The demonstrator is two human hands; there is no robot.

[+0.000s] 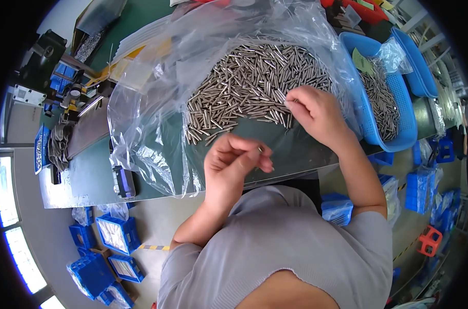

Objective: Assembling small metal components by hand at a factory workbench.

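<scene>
Right hand (319, 116) rests at the right edge of the pin heap (254, 85), right of frame centre, fingers narrowed on a few pins at the lower right fringe. Left hand (234, 165) is raised just below the heap, near frame centre, thumb and fingertips pinched on what appears to be a single small pin (260, 150). The heap lies up-frame of both hands; the right hand is the nearer, in contact with it. Pins are slim, straight, bright metal cylinders, lying criss-cross, long axes mixed. They sit on a crinkled clear plastic bag (141, 103) spread over the dark green surface (90, 175). A blue perforated basket (399, 123) at right holds more pins.
</scene>
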